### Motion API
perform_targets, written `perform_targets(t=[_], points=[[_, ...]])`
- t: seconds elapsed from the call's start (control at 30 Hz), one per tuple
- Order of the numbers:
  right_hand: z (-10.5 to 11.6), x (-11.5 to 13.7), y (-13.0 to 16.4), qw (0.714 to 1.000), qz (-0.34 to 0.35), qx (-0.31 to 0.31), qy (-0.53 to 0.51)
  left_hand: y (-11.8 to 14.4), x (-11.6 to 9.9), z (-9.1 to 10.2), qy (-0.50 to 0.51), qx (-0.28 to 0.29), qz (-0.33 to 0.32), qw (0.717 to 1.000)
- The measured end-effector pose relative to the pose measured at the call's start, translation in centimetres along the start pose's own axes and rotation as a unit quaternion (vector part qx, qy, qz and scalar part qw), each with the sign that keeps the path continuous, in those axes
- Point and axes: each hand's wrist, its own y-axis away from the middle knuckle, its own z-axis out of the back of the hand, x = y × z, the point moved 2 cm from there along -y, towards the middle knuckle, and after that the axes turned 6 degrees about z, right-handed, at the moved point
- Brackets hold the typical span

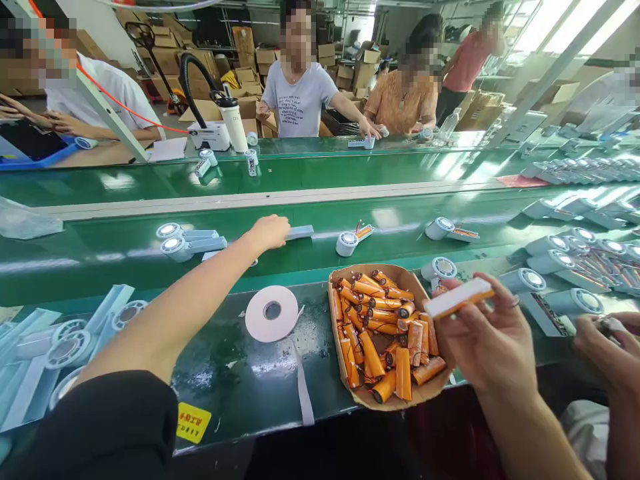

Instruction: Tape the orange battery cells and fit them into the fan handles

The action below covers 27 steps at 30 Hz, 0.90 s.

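My left hand (pixel 270 232) reaches out over the green conveyor belt, its fingers closed around a light-blue plastic housing (pixel 301 232) whose handle end sticks out to the right. Closer to me, my right hand (pixel 493 333) pinches an orange-wrapped battery (pixel 463 303) with a white strip along its upper face. Beside that hand, a cardboard tray (pixel 336 272) holds many orange battery packs (pixel 371 353) with thin wires. A roll of white tape (pixel 260 327) lies on the bench to the tray's left, a loose strip trailing toward me.
Light-blue fan housings (pixel 75 340) are piled at left and more (pixel 555 260) at right. Several housings (pixel 347 243) lie along the belt (pixel 240 267). At right, a co-worker's hands (pixel 610 340) work close to mine. Other people (pixel 300 93) sit across the line.
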Motion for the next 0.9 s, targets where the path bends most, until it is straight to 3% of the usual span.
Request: perform_targets(t=[0.07,0.13,0.27,0.37,0.5,0.77,0.83,0.9], points=[[-1.2,-0.3,-3.0,0.999,0.009,0.036,0.022,0.1,-1.1,-0.6,0.005,0.014,-0.064,0.998],[-3.8,-1.7,-6.3,0.994,0.008,0.092,0.055,0.2,-2.0,-0.9,0.013,0.025,-0.101,0.995],[-10.1,-7.6,-11.0,0.964,-0.014,0.229,0.136,-0.2,-2.3,-0.3,0.033,0.04,-0.126,0.991],[-12.8,-12.0,-12.4,0.928,-0.038,0.31,0.202,-0.5,-2.3,-0.2,0.046,0.039,-0.133,0.989],[-13.2,-14.7,-13.0,0.895,-0.066,0.344,0.276,-0.8,-2.9,-1.0,0.054,0.027,-0.128,0.99],[-12.8,-15.1,-13.0,0.84,-0.049,0.379,0.385,-1.3,-3.6,-0.4,0.092,0.019,-0.129,0.987],[-13.0,-15.2,-13.0,0.813,-0.046,0.399,0.422,-1.3,-3.8,-0.2,0.104,0.015,-0.121,0.987],[-13.3,-15.2,-13.1,0.759,-0.033,0.434,0.484,-1.3,-4.2,-0.2,0.117,0.011,-0.111,0.987]])
